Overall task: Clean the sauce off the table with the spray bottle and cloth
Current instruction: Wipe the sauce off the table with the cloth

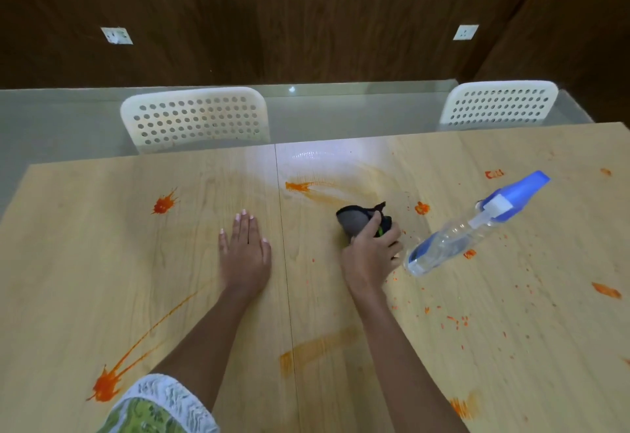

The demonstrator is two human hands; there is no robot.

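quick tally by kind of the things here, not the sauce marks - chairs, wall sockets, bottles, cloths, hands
White perforated plastic chairs: 2
White wall sockets: 2
Clear plastic spray bottle with blue head, standing on the light wooden table: 1
Dark grey cloth, gripped by the right hand: 1
Hands: 2, left hand flat on the table, right hand
Total: 8

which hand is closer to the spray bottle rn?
Right. The right hand grips the cloth just beside the base of the spray bottle. The left hand lies flat on the table, well off to the bottle's left.
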